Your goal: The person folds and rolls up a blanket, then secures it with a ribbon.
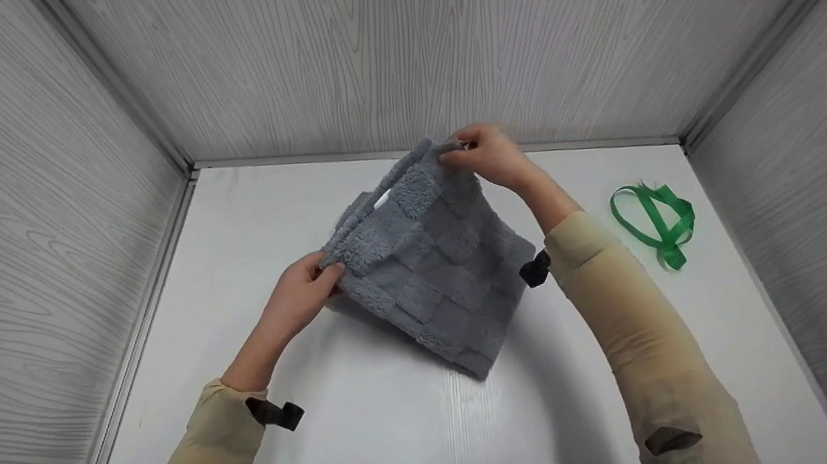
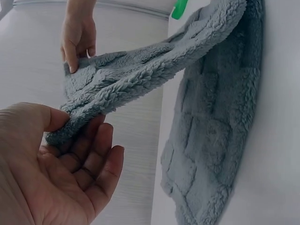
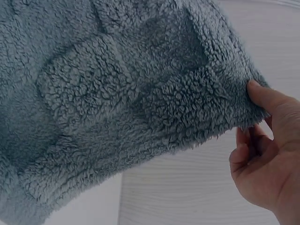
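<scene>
A fluffy blue-grey towel with a raised checker pattern hangs between both hands, doubled over, its lower part slanting down toward the table. My left hand pinches one corner between thumb and fingers; in the left wrist view the thumb presses on the thick edge while the other fingers curl beneath. Farther back and to the right, my right hand pinches another corner. The right wrist view shows that corner of the towel gripped by thumb and fingertips. Part of the towel hangs lower, close over the white surface.
A loosely looped green ribbon lies at the right side of the white table. Grey wood-grain panels stand at the back, left and right. Dark straps with small black blocks sit on both sleeves.
</scene>
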Demonstrator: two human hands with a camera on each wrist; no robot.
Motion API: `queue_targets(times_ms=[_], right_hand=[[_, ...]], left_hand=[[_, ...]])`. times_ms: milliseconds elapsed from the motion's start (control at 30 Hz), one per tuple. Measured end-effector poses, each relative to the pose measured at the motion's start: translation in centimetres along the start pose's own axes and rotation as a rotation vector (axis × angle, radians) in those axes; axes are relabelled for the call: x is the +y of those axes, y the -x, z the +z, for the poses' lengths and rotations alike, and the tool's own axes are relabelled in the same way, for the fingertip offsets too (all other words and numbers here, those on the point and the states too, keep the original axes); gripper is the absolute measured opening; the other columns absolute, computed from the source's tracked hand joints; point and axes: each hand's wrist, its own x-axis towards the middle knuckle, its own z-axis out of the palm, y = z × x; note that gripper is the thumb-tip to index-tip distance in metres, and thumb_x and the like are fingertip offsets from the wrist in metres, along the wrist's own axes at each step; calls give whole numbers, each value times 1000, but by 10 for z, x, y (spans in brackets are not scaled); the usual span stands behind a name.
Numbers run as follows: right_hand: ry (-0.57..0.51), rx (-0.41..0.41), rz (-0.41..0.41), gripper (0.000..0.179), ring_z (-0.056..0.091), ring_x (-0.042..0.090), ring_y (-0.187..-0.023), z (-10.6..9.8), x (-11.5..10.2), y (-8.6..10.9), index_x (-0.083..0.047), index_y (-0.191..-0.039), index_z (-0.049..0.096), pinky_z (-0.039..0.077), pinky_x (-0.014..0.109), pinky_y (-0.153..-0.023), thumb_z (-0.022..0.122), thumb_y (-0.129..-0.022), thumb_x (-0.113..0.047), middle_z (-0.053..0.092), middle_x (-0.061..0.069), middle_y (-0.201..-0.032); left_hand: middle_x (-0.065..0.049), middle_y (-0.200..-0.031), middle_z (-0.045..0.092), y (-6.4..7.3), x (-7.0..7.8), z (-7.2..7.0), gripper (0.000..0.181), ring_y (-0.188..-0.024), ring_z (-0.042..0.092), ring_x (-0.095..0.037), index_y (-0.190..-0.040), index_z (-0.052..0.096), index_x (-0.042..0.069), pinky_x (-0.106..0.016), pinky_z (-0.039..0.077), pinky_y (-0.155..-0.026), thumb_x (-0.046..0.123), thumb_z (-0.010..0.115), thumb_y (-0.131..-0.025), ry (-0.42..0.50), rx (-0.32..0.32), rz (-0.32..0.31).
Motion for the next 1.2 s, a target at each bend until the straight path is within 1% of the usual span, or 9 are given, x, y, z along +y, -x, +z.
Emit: queue_targets(times_ms=[200, 300, 433, 567, 800, 900, 1000, 1100, 1200], right_hand=[[41, 63, 53, 17, 55, 17, -84, 24, -1, -12, -3, -101, 72, 48, 31, -72, 72, -97, -20, 64, 5, -96], [28, 71, 87, 18, 57, 16, -85, 33, 1, -14, -5, -92, 64, 51, 31, -73, 69, -99, -21, 63, 7, -103], [-48, 54, 145, 25, 59, 18, -85, 48, 6, -13, -8, -84, 51, 55, 35, -76, 65, -102, -18, 57, 7, -99], [-167, 59, 185, 20, 67, 27, -93, 67, 11, -13, -6, -86, 52, 57, 45, -85, 61, -104, -11, 61, 11, -94], [-231, 71, 240, 12, 66, 28, -109, 89, 21, -13, 3, -109, 61, 56, 39, -93, 55, -106, -8, 63, 17, -113], [-211, 21, 221, 26, 60, 27, -124, 95, 25, -13, 2, -130, 59, 52, 35, -100, 53, -106, -7, 59, 17, -133], [-174, -78, 187, 47, 44, 27, -142, 97, 27, -9, -6, -154, 44, 45, 34, -108, 51, -107, -7, 40, 13, -158], [-120, -171, 159, 59, 33, 28, -149, 97, 28, -5, -13, -162, 29, 41, 36, -113, 50, -107, -10, 25, 8, -167], [-83, -219, 146, 59, 33, 29, -149, 93, 31, -1, -13, -162, 28, 39, 39, -114, 49, -108, -12, 26, 9, -167]], left_hand=[[-15, -95, 66, -8, -16, -12, 27, -95, 65, -34, -99, 60, 4, -36, 50, -74, 29, 53, -106, -30, 45, -60], [-15, -94, 66, -14, -27, -13, 27, -92, 64, -32, -100, 61, 4, -35, 50, -72, 29, 52, -105, -47, 47, -95], [-14, -93, 66, -23, -43, -11, 27, -87, 64, -27, -102, 62, 4, -33, 50, -71, 29, 52, -105, -71, 38, -138], [-12, -91, 66, -27, -57, -12, 28, -85, 64, -26, -105, 63, 3, -33, 49, -69, 29, 51, -104, -91, 35, -165], [-15, -96, 67, -34, -74, -13, 31, -90, 67, -30, -106, 62, 2, -35, 50, -72, 31, 53, -106, -105, 20, -196], [-18, -102, 67, -38, -82, -12, 34, -94, 68, -32, -111, 62, 0, -36, 50, -73, 32, 52, -107, -107, 1, -223], [-18, -105, 66, -42, -91, -12, 40, -96, 68, -33, -121, 61, -3, -35, 51, -73, 34, 51, -108, -119, -14, -265], [-17, -103, 66, -45, -100, -13, 49, -90, 66, -28, -136, 55, -6, -33, 51, -72, 34, 50, -108, -160, -30, -302], [-16, -100, 67, -45, -106, -16, 53, -83, 63, -22, -141, 52, -7, -33, 49, -71, 35, 48, -109, -212, -36, -329]])
